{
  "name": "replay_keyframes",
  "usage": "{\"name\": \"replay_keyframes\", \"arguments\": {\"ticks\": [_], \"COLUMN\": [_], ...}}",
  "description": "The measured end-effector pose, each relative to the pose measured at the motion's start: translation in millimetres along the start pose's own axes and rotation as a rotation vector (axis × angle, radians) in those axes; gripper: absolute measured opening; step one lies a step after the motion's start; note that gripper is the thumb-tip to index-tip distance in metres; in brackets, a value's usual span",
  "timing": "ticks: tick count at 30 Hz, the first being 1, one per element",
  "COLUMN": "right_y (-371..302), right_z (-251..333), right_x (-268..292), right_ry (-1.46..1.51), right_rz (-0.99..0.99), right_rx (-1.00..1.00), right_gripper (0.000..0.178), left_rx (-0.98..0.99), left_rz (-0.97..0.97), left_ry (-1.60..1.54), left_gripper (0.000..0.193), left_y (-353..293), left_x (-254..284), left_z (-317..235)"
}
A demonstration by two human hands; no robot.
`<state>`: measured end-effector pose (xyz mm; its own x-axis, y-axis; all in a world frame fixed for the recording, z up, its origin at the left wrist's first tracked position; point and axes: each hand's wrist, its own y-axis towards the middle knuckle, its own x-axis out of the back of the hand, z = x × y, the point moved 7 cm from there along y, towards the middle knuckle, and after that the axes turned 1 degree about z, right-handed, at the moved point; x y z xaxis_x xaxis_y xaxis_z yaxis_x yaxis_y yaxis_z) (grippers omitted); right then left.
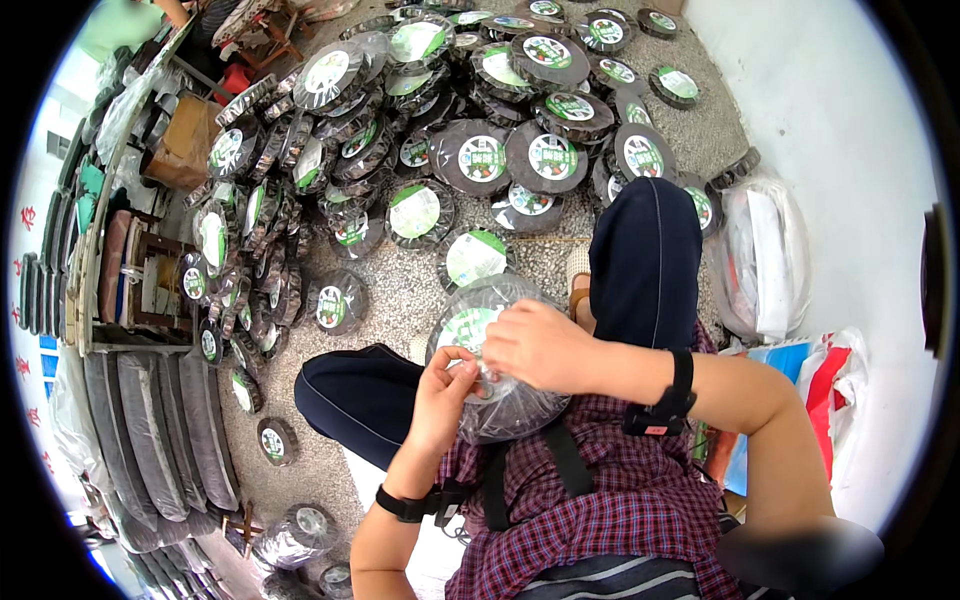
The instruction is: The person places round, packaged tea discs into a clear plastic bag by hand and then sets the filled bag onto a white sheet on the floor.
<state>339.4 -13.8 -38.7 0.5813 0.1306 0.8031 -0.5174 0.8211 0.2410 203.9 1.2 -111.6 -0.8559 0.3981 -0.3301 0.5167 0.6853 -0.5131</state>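
Observation:
A large, dark round disc [515, 415] in clear, crinkled plastic rests on my lap. A round green-and-white label [467, 328] shows on its upper face, partly covered by my hands. My left hand [441, 395] is over the disc's left part, with thumb and forefinger pinched together. Just right of it, my right hand [540, 347] reaches across the disc with its fingers curled down. The fingertips of both hands almost meet beside the label. Whatever is between them is too small or hidden to name.
A big heap of similar wrapped discs [474, 158] covers the floor ahead. Left stands a rack [150, 265], with long dark wrapped pieces [150, 440] below it. Plastic bags [762, 260] lie along the white wall [830, 130] on the right. My knees frame the lap.

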Motion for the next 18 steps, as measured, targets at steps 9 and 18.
{"name": "replay_keyframes", "arguments": {"ticks": [9,18], "right_y": [-10,23], "right_z": [-3,-50], "right_x": [-5,-27], "right_ry": [0.271,0.147], "right_rz": [-0.248,0.013], "right_rx": [-0.356,-0.237], "right_gripper": [0.034,0.021], "left_rx": [-0.85,-0.632], "left_rz": [-0.182,0.067], "left_ry": [1.206,1.328], "left_gripper": [0.031,0.015], "left_y": [-17,-30], "left_x": [-38,-45], "left_z": [-62,-48]}}
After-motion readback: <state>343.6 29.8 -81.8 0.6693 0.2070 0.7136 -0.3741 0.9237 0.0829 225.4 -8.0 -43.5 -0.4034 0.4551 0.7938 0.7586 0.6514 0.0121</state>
